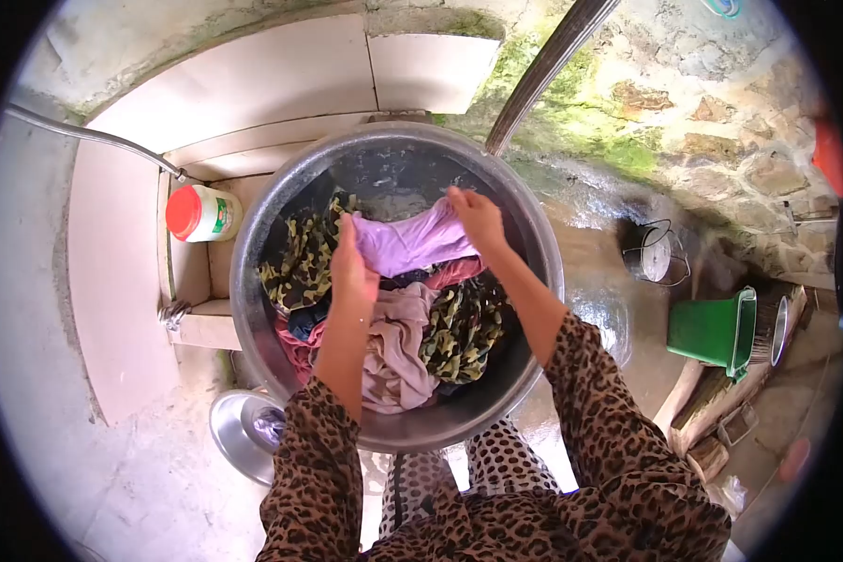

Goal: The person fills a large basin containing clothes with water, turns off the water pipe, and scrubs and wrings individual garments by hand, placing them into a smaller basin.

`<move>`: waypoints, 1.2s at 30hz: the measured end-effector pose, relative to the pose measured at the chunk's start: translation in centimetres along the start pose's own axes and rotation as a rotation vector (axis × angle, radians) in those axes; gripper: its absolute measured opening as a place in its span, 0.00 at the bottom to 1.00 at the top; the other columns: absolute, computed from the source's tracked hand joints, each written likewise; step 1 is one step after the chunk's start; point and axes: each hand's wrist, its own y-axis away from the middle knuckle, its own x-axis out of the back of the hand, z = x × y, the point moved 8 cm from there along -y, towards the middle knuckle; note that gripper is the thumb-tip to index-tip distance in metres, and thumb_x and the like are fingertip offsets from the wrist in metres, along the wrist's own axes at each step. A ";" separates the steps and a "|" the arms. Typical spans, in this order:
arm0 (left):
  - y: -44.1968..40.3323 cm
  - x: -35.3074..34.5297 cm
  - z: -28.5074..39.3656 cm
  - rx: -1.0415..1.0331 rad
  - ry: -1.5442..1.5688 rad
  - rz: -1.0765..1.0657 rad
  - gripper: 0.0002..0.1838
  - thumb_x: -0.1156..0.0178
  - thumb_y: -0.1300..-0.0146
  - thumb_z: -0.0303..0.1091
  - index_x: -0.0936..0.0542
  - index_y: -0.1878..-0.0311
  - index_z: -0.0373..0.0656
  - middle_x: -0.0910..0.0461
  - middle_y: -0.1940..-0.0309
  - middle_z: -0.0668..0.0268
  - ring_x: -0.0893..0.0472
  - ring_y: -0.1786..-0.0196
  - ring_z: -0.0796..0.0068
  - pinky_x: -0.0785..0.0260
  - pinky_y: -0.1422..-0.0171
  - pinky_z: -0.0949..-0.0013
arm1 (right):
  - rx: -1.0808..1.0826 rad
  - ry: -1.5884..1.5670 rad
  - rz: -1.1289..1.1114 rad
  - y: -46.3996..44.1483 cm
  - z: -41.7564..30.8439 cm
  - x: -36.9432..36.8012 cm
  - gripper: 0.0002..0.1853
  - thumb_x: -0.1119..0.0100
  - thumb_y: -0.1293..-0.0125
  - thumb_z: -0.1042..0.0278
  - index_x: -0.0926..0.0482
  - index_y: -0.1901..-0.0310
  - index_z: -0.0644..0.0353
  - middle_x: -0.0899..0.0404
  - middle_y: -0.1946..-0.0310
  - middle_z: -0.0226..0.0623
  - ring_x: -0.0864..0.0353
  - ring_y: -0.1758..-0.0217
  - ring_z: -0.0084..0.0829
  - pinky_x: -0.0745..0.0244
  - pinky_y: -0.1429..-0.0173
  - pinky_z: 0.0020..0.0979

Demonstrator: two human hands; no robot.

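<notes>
A lilac piece of clothing (417, 241) is stretched between my two hands above a large metal basin (398, 434). My left hand (351, 267) grips its left end, fingers closed on the cloth. At the upper right end, my right hand (478, 220) pinches the fabric. Below lie camouflage clothes (465, 332), a beige-pink garment (398, 347) and some red cloth (300, 354). Another camouflage piece (300, 258) rests against the basin's left side. What exact kind of garment the lilac one is, I cannot tell.
Left of the basin stands a white tub with a red lid (185, 214) on a tiled ledge. A smaller metal bowl (229, 426) sits at lower left. To the right are a small pail (651, 253) and a green bucket (707, 332). A pole (548, 80) leans behind the basin.
</notes>
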 end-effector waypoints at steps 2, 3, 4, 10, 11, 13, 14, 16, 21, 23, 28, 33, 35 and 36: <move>-1.1 1.5 1.2 -0.014 -0.078 -0.062 0.18 0.38 0.36 0.43 0.24 0.48 0.44 0.19 0.59 0.67 0.19 0.56 0.73 0.25 0.50 0.66 | -0.116 -0.038 -0.121 0.2 2.1 2.1 0.18 0.37 0.39 0.50 0.19 0.66 0.59 0.19 0.68 0.44 0.19 0.64 0.34 0.26 0.59 0.35; -2.2 3.0 1.2 -0.055 -0.136 -0.063 0.18 0.36 0.38 0.39 0.25 0.47 0.44 0.20 0.58 0.65 0.19 0.57 0.72 0.25 0.51 0.66 | -0.054 -0.068 -0.134 0.2 2.7 2.8 0.15 0.33 0.42 0.54 0.19 0.64 0.57 0.20 0.66 0.42 0.19 0.64 0.31 0.27 0.61 0.32; -2.7 4.1 1.0 -0.091 -0.276 -0.006 0.20 0.35 0.40 0.35 0.26 0.46 0.44 0.20 0.57 0.65 0.19 0.57 0.72 0.26 0.52 0.66 | 0.050 -0.058 -0.077 0.2 3.2 3.5 0.13 0.33 0.43 0.57 0.20 0.61 0.56 0.21 0.63 0.41 0.20 0.62 0.30 0.27 0.59 0.32; -2.3 7.0 2.2 -0.614 -1.208 0.279 0.30 0.38 0.52 0.18 0.29 0.43 0.45 0.27 0.52 0.59 0.21 0.55 0.65 0.28 0.48 0.63 | 0.393 0.515 -0.037 4.4 3.1 3.1 0.16 0.35 0.48 0.70 0.22 0.56 0.52 0.26 0.52 0.42 0.29 0.43 0.46 0.32 0.41 0.41; -0.5 4.8 2.8 -0.791 -1.364 0.242 0.29 0.38 0.53 0.18 0.28 0.44 0.46 0.27 0.52 0.59 0.22 0.52 0.62 0.29 0.47 0.62 | 0.410 0.492 -0.051 4.8 3.8 2.4 0.16 0.36 0.48 0.70 0.22 0.55 0.52 0.26 0.53 0.41 0.28 0.46 0.45 0.30 0.43 0.42; 2.4 1.3 2.8 -1.156 -1.663 0.152 0.27 0.38 0.53 0.18 0.26 0.46 0.47 0.27 0.53 0.59 0.24 0.48 0.57 0.30 0.45 0.60 | 0.446 0.443 -0.077 5.3 5.2 0.8 0.16 0.37 0.48 0.69 0.22 0.55 0.51 0.26 0.56 0.41 0.25 0.50 0.44 0.27 0.48 0.43; 2.0 0.8 1.9 -1.159 -1.686 0.014 0.24 0.37 0.54 0.19 0.23 0.50 0.48 0.26 0.53 0.60 0.27 0.45 0.53 0.31 0.44 0.57 | 0.323 0.413 -0.101 4.9 6.5 0.3 0.11 0.40 0.44 0.67 0.21 0.58 0.52 0.25 0.60 0.43 0.24 0.53 0.45 0.27 0.47 0.44; 0.3 1.4 0.3 -0.940 -1.829 -0.142 0.23 0.37 0.54 0.20 0.23 0.52 0.48 0.25 0.52 0.59 0.26 0.45 0.53 0.31 0.44 0.57 | 0.277 0.440 -0.107 4.2 7.1 -0.2 0.07 0.41 0.43 0.66 0.20 0.62 0.54 0.24 0.63 0.43 0.23 0.55 0.46 0.26 0.49 0.43; -2.2 3.8 -0.5 -0.833 -1.833 -0.173 0.20 0.33 0.52 0.27 0.22 0.53 0.48 0.24 0.54 0.58 0.23 0.50 0.52 0.29 0.49 0.56 | 0.318 0.222 -0.004 3.1 4.1 3.0 0.08 0.41 0.39 0.65 0.20 0.71 0.60 0.26 0.73 0.37 0.22 0.64 0.37 0.27 0.59 0.35; -1.7 3.4 0.0 -0.685 -1.835 -0.113 0.19 0.32 0.49 0.34 0.22 0.53 0.48 0.24 0.57 0.56 0.22 0.53 0.52 0.29 0.51 0.56 | 0.106 -0.128 -0.058 2.7 3.9 4.4 0.10 0.41 0.37 0.66 0.22 0.71 0.63 0.29 0.79 0.29 0.23 0.67 0.25 0.28 0.62 0.28; -0.9 1.3 0.0 -0.636 -1.944 -0.168 0.19 0.36 0.45 0.52 0.19 0.59 0.47 0.23 0.59 0.55 0.21 0.55 0.53 0.28 0.54 0.56 | -0.201 -0.877 -0.242 3.5 2.5 4.1 0.06 0.44 0.33 0.68 0.25 0.64 0.62 0.25 0.72 0.26 0.25 0.66 0.21 0.30 0.60 0.27; -3.9 2.3 0.6 -0.677 -1.786 -0.184 0.15 0.40 0.43 0.47 0.19 0.68 0.44 0.21 0.59 0.56 0.22 0.57 0.50 0.28 0.56 0.54 | -0.126 -0.835 -0.358 4.0 -0.3 3.6 0.12 0.38 0.41 0.74 0.28 0.57 0.61 0.24 0.68 0.33 0.21 0.62 0.30 0.27 0.56 0.33; -5.4 3.4 1.5 -0.471 -1.545 -0.154 0.12 0.41 0.42 0.43 0.19 0.69 0.45 0.21 0.59 0.56 0.22 0.59 0.49 0.28 0.57 0.56 | 0.098 -0.292 -0.250 3.2 0.1 4.6 0.15 0.35 0.46 0.74 0.28 0.57 0.59 0.23 0.66 0.40 0.21 0.62 0.39 0.26 0.54 0.36; -6.4 4.6 1.6 -0.366 -1.402 -0.131 0.10 0.44 0.40 0.40 0.19 0.66 0.45 0.19 0.60 0.59 0.21 0.58 0.53 0.29 0.55 0.57 | 0.206 -0.018 -0.193 3.0 0.3 4.9 0.17 0.33 0.48 0.74 0.27 0.57 0.58 0.23 0.65 0.43 0.21 0.61 0.43 0.26 0.53 0.37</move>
